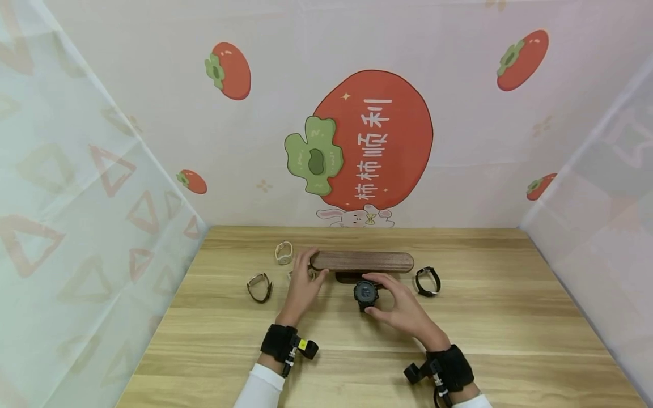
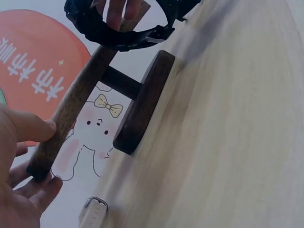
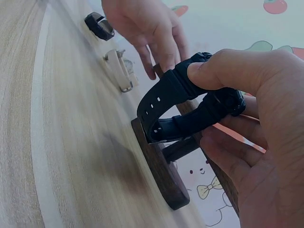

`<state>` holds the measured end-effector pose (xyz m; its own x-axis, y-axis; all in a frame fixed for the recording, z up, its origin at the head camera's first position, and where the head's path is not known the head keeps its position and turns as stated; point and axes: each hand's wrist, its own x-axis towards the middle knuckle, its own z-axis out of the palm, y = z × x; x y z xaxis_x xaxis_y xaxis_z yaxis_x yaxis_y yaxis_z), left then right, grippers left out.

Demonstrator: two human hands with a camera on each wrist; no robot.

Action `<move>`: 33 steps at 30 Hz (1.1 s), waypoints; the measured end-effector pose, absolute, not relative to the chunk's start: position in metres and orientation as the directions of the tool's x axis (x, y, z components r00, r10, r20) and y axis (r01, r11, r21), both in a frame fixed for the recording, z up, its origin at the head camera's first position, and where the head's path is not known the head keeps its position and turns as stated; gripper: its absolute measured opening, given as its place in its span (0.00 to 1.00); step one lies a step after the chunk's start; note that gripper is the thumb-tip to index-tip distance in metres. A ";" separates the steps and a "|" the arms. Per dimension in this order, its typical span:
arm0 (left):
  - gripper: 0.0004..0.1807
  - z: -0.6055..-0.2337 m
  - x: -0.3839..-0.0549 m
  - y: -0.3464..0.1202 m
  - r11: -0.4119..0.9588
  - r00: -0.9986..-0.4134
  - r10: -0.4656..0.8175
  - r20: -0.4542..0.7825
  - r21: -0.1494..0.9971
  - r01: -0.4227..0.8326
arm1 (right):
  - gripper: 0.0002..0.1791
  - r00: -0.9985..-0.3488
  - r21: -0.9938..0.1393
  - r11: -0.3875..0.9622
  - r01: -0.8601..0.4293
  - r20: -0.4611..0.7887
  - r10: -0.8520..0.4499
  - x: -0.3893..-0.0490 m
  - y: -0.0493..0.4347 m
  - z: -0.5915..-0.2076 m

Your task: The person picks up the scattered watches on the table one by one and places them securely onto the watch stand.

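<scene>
Looping black watch (image 1: 365,292) — round-faced, chunky

Matt grained wooden stand (image 1: 362,261) and matt black watch (image 1: 365,292) at the centre of the frame.
The stand's foot (image 2: 145,104) looks like smooth dark wood; the watch's strap (image 3: 166,90) looks like rubbery plastic, its buckle (image 2: 155,40) like shiny metal. The bench (image 1: 510,351), across the lower frame, has a smooth wood-grain surface; the backdrop (image 1: 153,34), across the top, looks like creased printed cloth.
</scene>
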<state>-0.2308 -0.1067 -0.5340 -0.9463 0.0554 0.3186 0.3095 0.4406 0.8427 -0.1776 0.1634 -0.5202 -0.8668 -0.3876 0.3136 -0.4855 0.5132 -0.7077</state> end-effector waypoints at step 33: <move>0.35 -0.548 -0.233 -0.121 0.344 -0.948 0.015 0.319 0.888 0.305 | 0.41 -0.875 -0.688 0.540 -0.484 0.377 -0.304 -0.183 0.202 -0.525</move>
